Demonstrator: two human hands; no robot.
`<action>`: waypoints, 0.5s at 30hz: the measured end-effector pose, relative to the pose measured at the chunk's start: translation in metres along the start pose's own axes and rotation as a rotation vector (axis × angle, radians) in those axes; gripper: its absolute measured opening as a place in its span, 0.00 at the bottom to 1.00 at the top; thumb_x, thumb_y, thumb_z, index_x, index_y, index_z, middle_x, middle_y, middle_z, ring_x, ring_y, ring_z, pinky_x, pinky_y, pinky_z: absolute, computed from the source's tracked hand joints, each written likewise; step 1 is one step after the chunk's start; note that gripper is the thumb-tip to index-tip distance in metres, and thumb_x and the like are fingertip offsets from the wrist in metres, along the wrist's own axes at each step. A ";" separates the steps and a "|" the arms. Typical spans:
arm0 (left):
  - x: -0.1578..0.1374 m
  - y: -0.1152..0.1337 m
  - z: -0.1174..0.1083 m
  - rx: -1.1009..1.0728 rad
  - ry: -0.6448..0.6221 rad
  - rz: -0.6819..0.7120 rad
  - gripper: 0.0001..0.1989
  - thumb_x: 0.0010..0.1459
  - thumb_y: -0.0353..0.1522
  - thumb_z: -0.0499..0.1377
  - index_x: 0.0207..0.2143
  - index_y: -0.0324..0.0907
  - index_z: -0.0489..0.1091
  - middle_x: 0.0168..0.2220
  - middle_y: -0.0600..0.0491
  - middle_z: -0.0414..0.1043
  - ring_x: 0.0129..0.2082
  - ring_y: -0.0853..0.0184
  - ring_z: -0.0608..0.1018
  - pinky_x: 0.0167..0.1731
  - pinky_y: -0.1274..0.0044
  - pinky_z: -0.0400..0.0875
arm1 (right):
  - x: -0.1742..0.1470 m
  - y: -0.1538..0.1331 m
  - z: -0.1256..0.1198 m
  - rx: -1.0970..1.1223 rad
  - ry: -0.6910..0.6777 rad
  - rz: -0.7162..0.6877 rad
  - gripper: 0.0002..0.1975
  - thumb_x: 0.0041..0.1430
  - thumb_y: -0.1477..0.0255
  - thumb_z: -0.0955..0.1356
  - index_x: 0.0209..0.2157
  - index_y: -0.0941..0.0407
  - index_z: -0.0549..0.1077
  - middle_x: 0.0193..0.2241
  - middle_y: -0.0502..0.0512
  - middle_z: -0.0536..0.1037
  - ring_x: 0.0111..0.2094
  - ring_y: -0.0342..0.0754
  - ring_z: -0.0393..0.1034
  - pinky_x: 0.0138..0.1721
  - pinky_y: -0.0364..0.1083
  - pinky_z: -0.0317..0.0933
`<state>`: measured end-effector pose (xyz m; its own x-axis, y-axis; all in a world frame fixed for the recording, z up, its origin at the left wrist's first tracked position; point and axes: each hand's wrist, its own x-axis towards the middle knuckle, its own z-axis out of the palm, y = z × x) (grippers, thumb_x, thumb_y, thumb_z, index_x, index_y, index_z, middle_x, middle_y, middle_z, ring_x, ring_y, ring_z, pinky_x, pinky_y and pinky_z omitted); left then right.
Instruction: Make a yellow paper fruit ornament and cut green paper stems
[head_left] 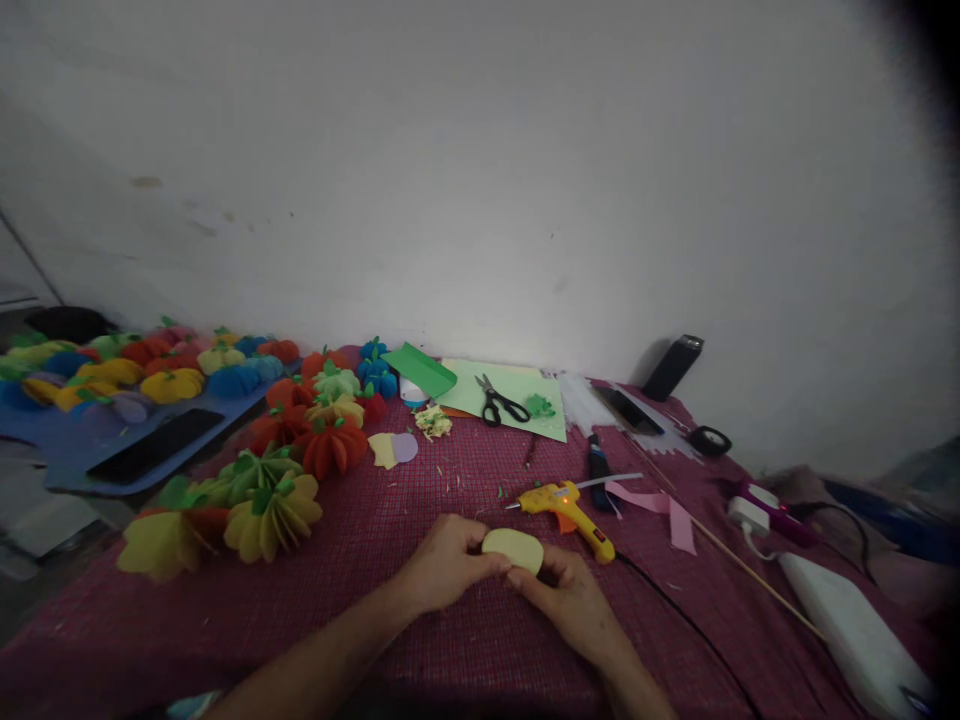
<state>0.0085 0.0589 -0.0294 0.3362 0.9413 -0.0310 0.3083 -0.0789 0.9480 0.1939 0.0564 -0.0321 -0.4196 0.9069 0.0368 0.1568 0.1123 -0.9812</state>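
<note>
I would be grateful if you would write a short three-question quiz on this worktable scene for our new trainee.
1. True or false: the black scissors lie on the light green sheet.
2. Which colour is the body of the glue gun? A) blue B) yellow C) white
3. What are the left hand and the right hand holding between them?

Key:
1. True.
2. B.
3. A pale yellow rounded piece; whether it is one layer or several is hard to tell.
</note>
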 end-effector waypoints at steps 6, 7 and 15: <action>-0.002 0.005 0.002 -0.032 -0.059 -0.052 0.14 0.47 0.40 0.60 0.25 0.36 0.74 0.19 0.58 0.67 0.19 0.74 0.62 0.19 0.82 0.53 | -0.003 -0.001 0.000 -0.026 -0.003 -0.045 0.11 0.54 0.65 0.68 0.24 0.58 0.74 0.25 0.51 0.76 0.29 0.46 0.67 0.33 0.44 0.60; -0.002 0.006 0.001 -0.029 -0.068 -0.046 0.14 0.47 0.39 0.60 0.25 0.36 0.74 0.20 0.58 0.68 0.19 0.74 0.63 0.19 0.82 0.53 | -0.003 -0.001 0.000 -0.023 -0.008 -0.046 0.12 0.54 0.64 0.67 0.24 0.58 0.74 0.25 0.52 0.76 0.29 0.47 0.67 0.34 0.44 0.60; -0.001 0.000 -0.004 0.041 -0.047 -0.019 0.13 0.50 0.39 0.57 0.26 0.37 0.74 0.20 0.58 0.67 0.20 0.74 0.63 0.21 0.82 0.54 | -0.004 0.001 -0.003 -0.098 0.004 -0.018 0.15 0.56 0.61 0.65 0.28 0.59 0.76 0.25 0.52 0.75 0.29 0.46 0.66 0.33 0.44 0.60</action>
<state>0.0045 0.0590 -0.0278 0.3712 0.9263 -0.0650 0.3512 -0.0753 0.9333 0.1984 0.0539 -0.0331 -0.4199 0.9059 0.0555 0.2358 0.1679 -0.9572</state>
